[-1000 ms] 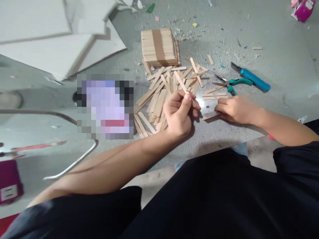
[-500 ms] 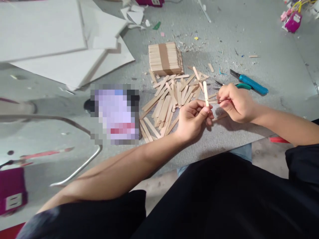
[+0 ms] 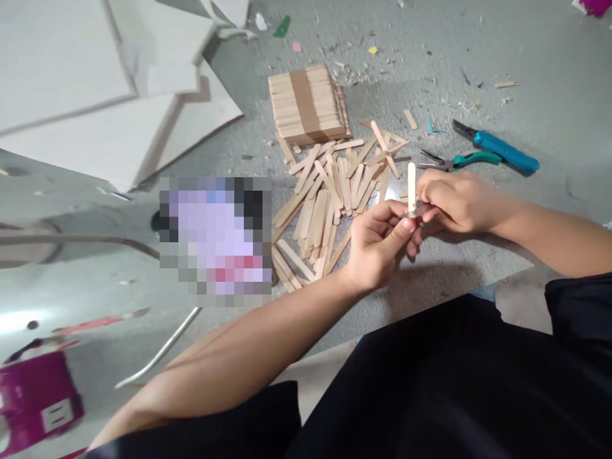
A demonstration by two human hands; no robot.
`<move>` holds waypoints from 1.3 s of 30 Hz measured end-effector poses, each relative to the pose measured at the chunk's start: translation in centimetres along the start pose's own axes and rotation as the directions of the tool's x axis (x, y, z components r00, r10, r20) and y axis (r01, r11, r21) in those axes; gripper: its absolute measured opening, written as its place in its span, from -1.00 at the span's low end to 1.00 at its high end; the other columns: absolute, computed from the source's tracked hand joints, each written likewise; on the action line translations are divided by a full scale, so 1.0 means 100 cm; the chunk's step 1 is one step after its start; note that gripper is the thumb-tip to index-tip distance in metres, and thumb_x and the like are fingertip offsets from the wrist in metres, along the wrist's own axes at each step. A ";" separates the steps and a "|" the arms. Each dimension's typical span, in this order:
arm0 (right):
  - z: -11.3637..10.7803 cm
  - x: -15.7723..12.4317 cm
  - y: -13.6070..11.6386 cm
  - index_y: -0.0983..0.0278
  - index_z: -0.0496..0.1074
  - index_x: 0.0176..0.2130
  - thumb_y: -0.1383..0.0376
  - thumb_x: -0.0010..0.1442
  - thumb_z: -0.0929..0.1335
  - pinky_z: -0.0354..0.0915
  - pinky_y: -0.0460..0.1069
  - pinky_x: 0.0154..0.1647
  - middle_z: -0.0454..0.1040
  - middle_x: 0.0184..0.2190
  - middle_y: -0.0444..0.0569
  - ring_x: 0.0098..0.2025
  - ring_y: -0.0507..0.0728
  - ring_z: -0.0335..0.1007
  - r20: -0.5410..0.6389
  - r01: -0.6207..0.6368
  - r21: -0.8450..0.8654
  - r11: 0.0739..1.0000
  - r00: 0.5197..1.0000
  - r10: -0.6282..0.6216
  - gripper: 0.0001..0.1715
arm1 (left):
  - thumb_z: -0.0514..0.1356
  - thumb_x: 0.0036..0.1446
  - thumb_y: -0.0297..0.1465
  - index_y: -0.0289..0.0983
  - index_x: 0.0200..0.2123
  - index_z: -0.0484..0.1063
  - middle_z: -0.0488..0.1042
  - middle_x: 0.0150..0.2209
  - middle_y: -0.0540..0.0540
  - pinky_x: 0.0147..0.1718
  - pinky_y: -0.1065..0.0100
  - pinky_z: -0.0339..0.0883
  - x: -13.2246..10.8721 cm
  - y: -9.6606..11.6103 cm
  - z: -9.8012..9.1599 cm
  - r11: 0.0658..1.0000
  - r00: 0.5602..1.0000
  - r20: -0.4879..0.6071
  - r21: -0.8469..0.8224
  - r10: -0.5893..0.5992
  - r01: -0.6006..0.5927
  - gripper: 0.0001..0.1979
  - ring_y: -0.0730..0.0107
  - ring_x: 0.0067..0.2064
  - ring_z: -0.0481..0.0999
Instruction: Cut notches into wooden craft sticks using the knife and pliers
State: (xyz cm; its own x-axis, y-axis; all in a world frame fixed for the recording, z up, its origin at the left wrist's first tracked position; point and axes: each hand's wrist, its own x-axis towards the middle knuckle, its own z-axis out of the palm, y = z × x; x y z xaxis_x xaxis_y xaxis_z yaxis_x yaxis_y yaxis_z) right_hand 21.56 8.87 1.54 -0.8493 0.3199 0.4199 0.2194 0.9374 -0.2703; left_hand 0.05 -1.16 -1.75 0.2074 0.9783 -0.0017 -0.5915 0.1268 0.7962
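Note:
My left hand (image 3: 380, 245) pinches a pale wooden craft stick (image 3: 411, 182) that stands upright between thumb and fingers. My right hand (image 3: 452, 201) is closed right beside it, gripping a thin flat metal blade (image 3: 415, 213) whose tip meets the stick near my left fingertips. Both hands hover just above the grey table (image 3: 478, 261), to the right of a loose heap of craft sticks (image 3: 329, 191). Behind the heap lies a banded bundle of sticks (image 3: 308, 105).
Teal-handled pliers (image 3: 461, 160) and a blue utility knife (image 3: 502, 150) lie just beyond my right hand. White foam boards (image 3: 109, 83) are stacked at the far left. A blurred patch sits left of the heap; a magenta box (image 3: 33, 398) and a metal rod (image 3: 157, 354) lie near left.
My right hand lifted the blade off the table and brought it to the stick. My left hand turned the stick upright and shifted right.

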 end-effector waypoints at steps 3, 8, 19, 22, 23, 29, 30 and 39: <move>-0.005 0.000 -0.001 0.23 0.40 -0.01 0.07 0.79 0.14 0.32 0.00 -0.25 0.58 -0.12 0.07 -0.20 0.14 0.45 0.064 0.003 -0.016 1.000 0.998 -0.001 -0.57 | 0.59 0.37 -0.13 -0.26 -0.20 0.61 0.68 -0.45 0.02 -0.54 0.53 0.58 -0.003 0.002 0.000 0.999 1.000 0.002 0.044 -0.011 0.011 -0.64 0.54 -0.58 0.58; -0.004 -0.002 -0.005 0.19 0.42 -0.05 -0.08 0.78 -0.01 0.18 0.09 -0.23 0.54 -0.28 -0.06 -0.35 0.13 0.29 0.115 -0.015 -0.155 0.988 0.993 0.033 -0.33 | 0.58 0.40 -0.17 -0.26 -0.21 0.64 0.69 -0.45 -0.02 -0.54 0.56 0.53 -0.007 0.005 0.003 0.997 1.000 0.026 0.083 0.000 -0.002 -0.68 0.50 -0.53 0.64; -0.005 -0.006 -0.008 0.18 0.35 -0.07 -0.23 0.75 -0.09 0.05 0.02 -0.31 0.37 -0.35 -0.17 -0.39 0.09 0.27 0.176 -0.054 0.044 0.998 0.983 0.046 -0.21 | 0.52 0.47 -0.20 -0.25 -0.20 0.64 0.69 -0.41 -0.02 -0.52 0.53 0.50 -0.013 0.007 0.004 0.996 0.999 0.052 0.094 0.006 -0.011 -0.73 0.51 -0.49 0.63; -0.008 -0.004 -0.009 0.14 0.31 -0.12 -0.28 0.73 -0.10 0.07 0.03 -0.33 0.39 -0.37 -0.16 -0.40 0.07 0.25 0.211 -0.088 0.158 0.984 0.976 0.054 -0.19 | 0.51 0.47 -0.14 -0.23 -0.21 0.64 0.67 -0.43 -0.01 -0.56 0.49 0.46 -0.014 0.005 0.001 0.992 0.998 0.065 0.126 0.023 -0.031 -0.70 0.49 -0.52 0.60; -0.009 -0.003 -0.009 0.14 0.30 -0.15 -0.31 0.71 -0.10 0.07 0.05 -0.34 0.39 -0.38 -0.15 -0.42 0.07 0.22 0.224 -0.104 0.183 0.978 0.973 0.061 -0.18 | 0.52 0.45 -0.12 -0.22 -0.22 0.64 0.66 -0.43 -0.01 -0.57 0.48 0.44 -0.014 0.005 0.000 0.989 0.997 0.067 0.141 0.027 -0.036 -0.68 0.48 -0.53 0.58; -0.014 0.000 -0.011 0.12 0.27 -0.27 -0.44 0.56 -0.24 0.07 0.12 -0.36 0.37 -0.39 -0.08 -0.42 0.10 0.15 0.312 -0.184 0.225 0.957 0.944 0.108 0.01 | 0.47 0.49 -0.06 -0.19 -0.26 0.63 0.58 -0.47 -0.01 -0.59 0.41 0.35 -0.015 0.009 0.000 0.969 0.993 0.101 0.233 0.062 -0.084 -0.63 0.48 -0.57 0.46; -0.014 0.000 -0.011 0.12 0.27 -0.28 -0.43 0.56 -0.25 0.04 0.12 -0.37 0.33 -0.41 -0.09 -0.43 0.10 0.13 0.316 -0.180 0.225 0.958 0.943 0.103 0.02 | 0.45 0.50 -0.06 -0.19 -0.28 0.62 0.57 -0.48 -0.01 -0.58 0.39 0.35 -0.015 0.011 0.001 0.962 0.992 0.112 0.258 0.061 -0.088 -0.62 0.48 -0.57 0.45; -0.005 -0.005 -0.010 0.13 0.32 -0.25 -0.39 0.61 -0.21 0.02 0.14 -0.41 0.36 -0.46 -0.13 -0.50 0.09 0.18 0.360 -0.119 0.248 0.961 0.932 0.023 -0.01 | 0.51 0.45 -0.05 -0.20 -0.35 0.48 0.57 -0.46 -0.02 -0.45 0.35 0.36 -0.013 0.025 0.001 0.922 0.979 0.203 0.377 0.009 -0.087 -0.54 0.42 -0.47 0.52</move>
State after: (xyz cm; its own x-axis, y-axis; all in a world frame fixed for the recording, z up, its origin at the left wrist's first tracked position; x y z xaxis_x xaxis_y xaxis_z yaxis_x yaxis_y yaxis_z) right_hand 21.99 7.81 2.04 -0.9601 0.2700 0.0731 0.1933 0.8292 -0.5245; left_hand -1.58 -2.14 0.32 0.3555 0.9258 0.1282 -0.2699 -0.0296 0.9624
